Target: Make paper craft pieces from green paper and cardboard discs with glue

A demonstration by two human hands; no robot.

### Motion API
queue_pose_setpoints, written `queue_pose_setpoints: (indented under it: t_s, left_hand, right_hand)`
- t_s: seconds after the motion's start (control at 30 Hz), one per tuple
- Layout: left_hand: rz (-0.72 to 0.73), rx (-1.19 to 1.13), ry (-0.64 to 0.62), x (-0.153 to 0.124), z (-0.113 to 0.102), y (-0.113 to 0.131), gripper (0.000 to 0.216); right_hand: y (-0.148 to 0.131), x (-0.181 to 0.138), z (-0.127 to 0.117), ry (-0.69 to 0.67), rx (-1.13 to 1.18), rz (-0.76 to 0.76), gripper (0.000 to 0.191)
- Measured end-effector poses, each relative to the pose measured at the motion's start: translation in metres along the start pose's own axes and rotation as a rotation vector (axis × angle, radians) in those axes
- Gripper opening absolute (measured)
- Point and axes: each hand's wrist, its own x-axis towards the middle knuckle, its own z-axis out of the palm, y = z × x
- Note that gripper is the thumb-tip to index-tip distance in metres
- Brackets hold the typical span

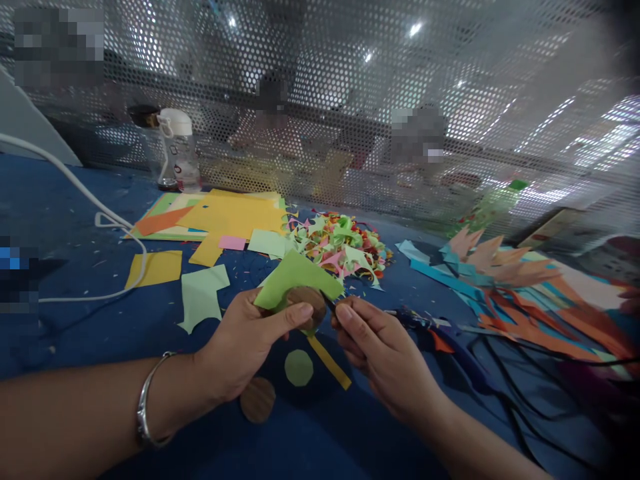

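My left hand (pixel 245 340) pinches a light green paper sheet (pixel 295 277) together with a round brown wooden disc (pixel 307 301) pressed against it. My right hand (pixel 375 347) is closed around a thin dark tool (pixel 330 308) whose tip meets the paper beside the disc; I cannot make out what the tool is. Below the hands on the blue table (pixel 75 320) lie a second brown disc (pixel 257 400), a small green paper circle (pixel 299 367) and a yellow paper strip (pixel 330 363).
Yellow, orange and green sheets (pixel 225 217) lie at the back left, a heap of coloured scraps (pixel 340 247) in the middle, cut coloured shapes (pixel 520 293) at right. A bottle (pixel 180 150) stands by a perforated metal screen (pixel 350 100). A white cable (pixel 120 227) runs at left.
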Motion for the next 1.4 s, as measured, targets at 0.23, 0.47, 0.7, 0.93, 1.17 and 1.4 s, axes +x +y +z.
queue_pose_setpoints:
  t_s: [0.23, 0.47, 0.7, 0.93, 1.17, 1.4]
  left_hand:
    - [0.010, 0.044, 0.014, 0.0014, -0.0030, -0.0028, 0.022]
    - [0.041, 0.002, -0.041, 0.0032, -0.0041, -0.0030, 0.016]
    - [0.049, 0.013, -0.040, 0.0030, -0.0036, -0.0041, 0.014]
    - [0.067, 0.042, -0.059, 0.0040, -0.0060, -0.0031, 0.014]
    - [0.075, 0.033, -0.070, 0.0059, -0.0053, -0.0043, 0.016]
    - [0.108, 0.090, -0.080, 0.0048, -0.0050, -0.0022, 0.015]
  right_hand:
    - [-0.0011, 0.0000, -0.0044, -0.015, -0.089, -0.023, 0.043]
    - [-0.0020, 0.0000, -0.0049, -0.012, -0.128, -0.063, 0.042]
    - [-0.0048, 0.0013, -0.0046, -0.022, -0.177, -0.074, 0.044]
    - [-0.0022, 0.0016, -0.0062, -0.024, -0.184, -0.078, 0.043]
    - [-0.0052, 0.0009, -0.0047, -0.022, -0.164, -0.056, 0.044]
    - [-0.0051, 0.0016, -0.0052, -0.035, -0.136, -0.047, 0.045]
